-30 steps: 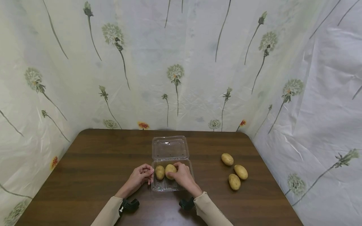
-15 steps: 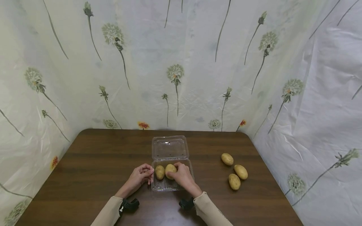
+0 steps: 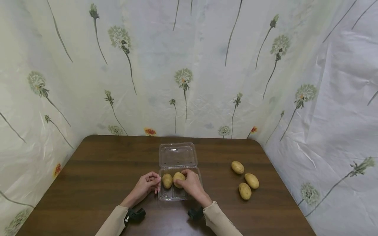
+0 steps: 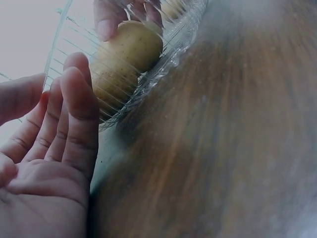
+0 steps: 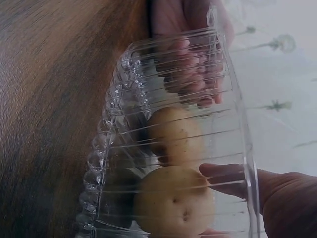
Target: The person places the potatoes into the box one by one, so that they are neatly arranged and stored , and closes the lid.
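Light: soft, even | glare: tabletop (image 3: 165,224), lid (image 3: 178,155) | left wrist: upper-left washed out

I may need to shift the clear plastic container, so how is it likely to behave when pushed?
The clear plastic container would probably flex, its ribbed walls looking thin. It may slide readily, as the table looks smooth and shiny. Its two potatoes could roll if left loose, being rounded with space in front.

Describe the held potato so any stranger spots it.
On the brown table, find the open clear container. Inside, in the head view, a left potato and a right potato sit side by side. Yours is the right one: unlike its neighbour, it is held by the person's right grip.
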Action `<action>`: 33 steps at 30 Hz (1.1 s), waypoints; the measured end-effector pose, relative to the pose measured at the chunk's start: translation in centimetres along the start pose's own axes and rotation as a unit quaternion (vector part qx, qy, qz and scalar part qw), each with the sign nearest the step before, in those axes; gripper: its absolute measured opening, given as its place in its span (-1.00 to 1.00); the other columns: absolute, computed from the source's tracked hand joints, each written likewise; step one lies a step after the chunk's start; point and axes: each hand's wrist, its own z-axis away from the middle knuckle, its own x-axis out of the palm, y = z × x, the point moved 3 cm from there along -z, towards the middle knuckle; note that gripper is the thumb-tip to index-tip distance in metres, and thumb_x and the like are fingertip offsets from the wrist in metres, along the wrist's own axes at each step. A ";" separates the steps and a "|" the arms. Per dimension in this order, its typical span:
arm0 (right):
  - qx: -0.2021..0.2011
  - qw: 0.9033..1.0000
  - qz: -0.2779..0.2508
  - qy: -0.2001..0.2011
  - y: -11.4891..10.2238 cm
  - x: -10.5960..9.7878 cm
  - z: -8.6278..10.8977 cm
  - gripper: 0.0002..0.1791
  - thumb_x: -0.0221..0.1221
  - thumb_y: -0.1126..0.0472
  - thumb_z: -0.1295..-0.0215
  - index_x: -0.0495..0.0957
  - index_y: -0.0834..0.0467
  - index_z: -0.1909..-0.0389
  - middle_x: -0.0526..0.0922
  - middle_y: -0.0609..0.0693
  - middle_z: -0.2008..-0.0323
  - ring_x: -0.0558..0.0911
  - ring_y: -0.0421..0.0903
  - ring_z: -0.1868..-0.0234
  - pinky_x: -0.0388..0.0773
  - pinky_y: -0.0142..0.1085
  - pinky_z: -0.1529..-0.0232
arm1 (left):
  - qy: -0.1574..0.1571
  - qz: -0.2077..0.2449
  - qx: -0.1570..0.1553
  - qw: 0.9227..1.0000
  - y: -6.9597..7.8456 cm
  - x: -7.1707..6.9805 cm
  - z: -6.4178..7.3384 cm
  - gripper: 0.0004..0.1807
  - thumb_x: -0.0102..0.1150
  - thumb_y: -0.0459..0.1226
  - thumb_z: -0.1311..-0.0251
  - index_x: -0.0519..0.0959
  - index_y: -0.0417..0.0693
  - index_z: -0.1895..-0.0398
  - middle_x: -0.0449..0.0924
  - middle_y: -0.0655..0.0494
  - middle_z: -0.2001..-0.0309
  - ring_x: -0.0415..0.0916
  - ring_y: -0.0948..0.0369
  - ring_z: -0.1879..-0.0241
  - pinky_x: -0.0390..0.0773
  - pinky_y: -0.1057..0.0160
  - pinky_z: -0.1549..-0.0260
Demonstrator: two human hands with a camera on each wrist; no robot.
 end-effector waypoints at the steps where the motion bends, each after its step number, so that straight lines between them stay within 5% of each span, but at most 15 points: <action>1: -0.002 1.000 0.000 0.002 0.0 -0.1 0.0 -0.52 0.42 0.09 0.01 0.59 0.31 0.12 0.69 0.15 0.21 0.64 0.02 0.20 0.56 -0.15 0.20 | 0.000 0.001 0.000 1.000 0.0 0.0 0.0 -0.78 0.01 -0.34 -0.39 0.35 -0.41 0.15 0.56 0.12 0.45 0.54 0.27 0.53 0.53 0.37 0.56; 11: -0.002 1.000 -0.008 -0.004 -0.3 -0.6 -0.1 -0.48 0.43 0.06 -0.01 0.58 0.30 0.08 0.67 0.17 0.15 0.62 0.05 0.13 0.56 -0.11 0.11 | -0.001 0.001 -0.004 1.000 0.2 0.0 0.0 -0.91 0.01 -0.34 -0.40 0.40 -0.23 0.19 0.55 0.12 0.45 0.54 0.27 0.52 0.53 0.37 0.55; 33: -0.014 0.999 -0.032 -0.016 -1.1 -2.0 0.4 -0.48 0.41 0.06 -0.05 0.58 0.27 0.02 0.66 0.15 0.07 0.64 0.08 0.10 0.57 -0.09 0.07 | -0.007 -0.004 -0.001 1.000 -0.1 -0.1 0.0 -0.81 0.01 -0.32 -0.40 0.36 -0.35 0.15 0.55 0.10 0.42 0.54 0.28 0.51 0.53 0.36 0.54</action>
